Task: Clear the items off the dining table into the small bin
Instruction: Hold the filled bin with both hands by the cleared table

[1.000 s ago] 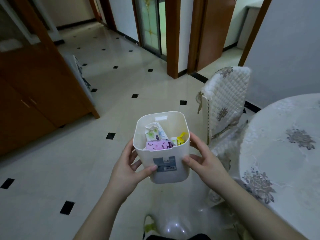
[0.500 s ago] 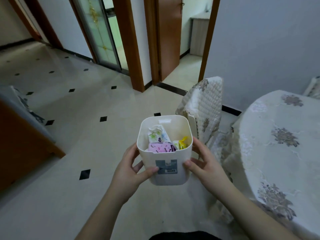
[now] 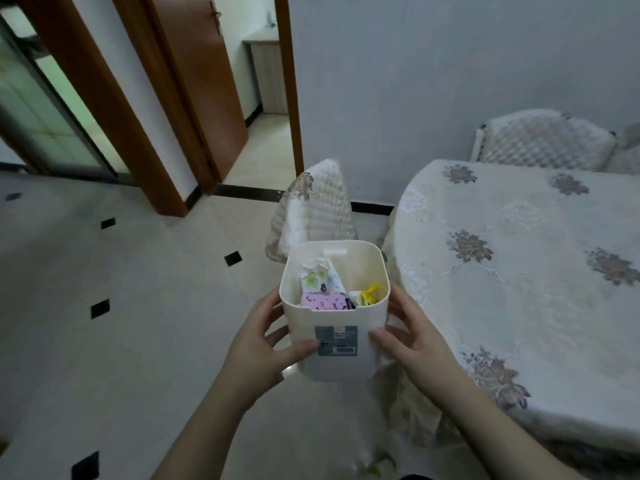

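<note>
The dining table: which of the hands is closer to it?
Right. The right hand grips the small bin on the side facing the dining table; the left hand grips the bin's far side, away from the table.

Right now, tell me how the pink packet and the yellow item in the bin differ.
The pink packet is broad and flat, lying against the near wall of the bin; the yellow item is small and crumpled, in the right corner. The pink packet bears dark printed marks; the yellow item looks plain. Both sit inside the bin, which the left hand and right hand hold.
</note>
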Demonstrator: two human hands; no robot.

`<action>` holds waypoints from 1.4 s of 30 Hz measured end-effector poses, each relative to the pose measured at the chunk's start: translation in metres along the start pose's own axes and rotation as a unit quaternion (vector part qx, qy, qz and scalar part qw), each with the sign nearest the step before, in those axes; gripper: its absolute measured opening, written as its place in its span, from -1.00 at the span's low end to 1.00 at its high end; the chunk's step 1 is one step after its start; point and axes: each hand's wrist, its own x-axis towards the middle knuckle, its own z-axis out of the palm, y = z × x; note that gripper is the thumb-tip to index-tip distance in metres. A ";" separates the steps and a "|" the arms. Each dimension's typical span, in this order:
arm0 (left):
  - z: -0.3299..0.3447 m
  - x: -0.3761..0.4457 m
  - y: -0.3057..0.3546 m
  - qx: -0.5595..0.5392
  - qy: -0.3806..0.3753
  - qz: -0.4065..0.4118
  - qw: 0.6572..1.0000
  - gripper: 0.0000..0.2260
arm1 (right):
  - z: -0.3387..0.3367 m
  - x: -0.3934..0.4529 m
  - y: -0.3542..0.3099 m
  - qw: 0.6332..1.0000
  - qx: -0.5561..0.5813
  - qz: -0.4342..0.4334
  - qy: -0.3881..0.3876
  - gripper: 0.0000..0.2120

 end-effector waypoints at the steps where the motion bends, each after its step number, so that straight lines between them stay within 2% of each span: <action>1: 0.007 0.013 0.004 0.005 -0.011 0.003 1.000 -0.29 | -0.008 0.006 0.003 1.000 0.005 0.004 0.007 -0.34; 7: 0.061 0.086 0.029 0.012 -0.088 0.013 0.996 -0.19 | -0.069 0.037 0.012 0.997 -0.005 0.031 0.067 -0.39; 12: 0.111 0.130 0.043 0.038 -0.151 0.041 0.987 -0.19 | -0.121 0.049 0.021 0.993 -0.016 0.033 0.108 -0.33; 20: 0.163 0.192 0.043 0.047 -0.287 0.046 0.956 -0.35 | -0.170 0.045 0.035 0.982 -0.009 0.056 0.182 -0.38; 24: 0.194 0.230 0.038 0.063 -0.343 0.055 0.936 -0.28 | -0.184 0.041 0.041 0.967 -0.008 0.077 0.242 -0.34; 28: 0.232 0.267 0.034 0.063 -0.428 0.062 0.899 -0.25 | -0.192 0.040 0.046 0.944 -0.033 0.109 0.311 -0.32; 36: 0.291 0.328 0.041 0.063 -0.576 0.083 0.811 -0.38 | -0.178 0.048 0.051 0.887 -0.010 0.129 0.444 -0.36; 42: 0.343 0.328 0.039 0.064 -0.662 0.080 0.743 -0.30 | -0.167 0.021 0.050 0.828 0.001 0.140 0.543 -0.36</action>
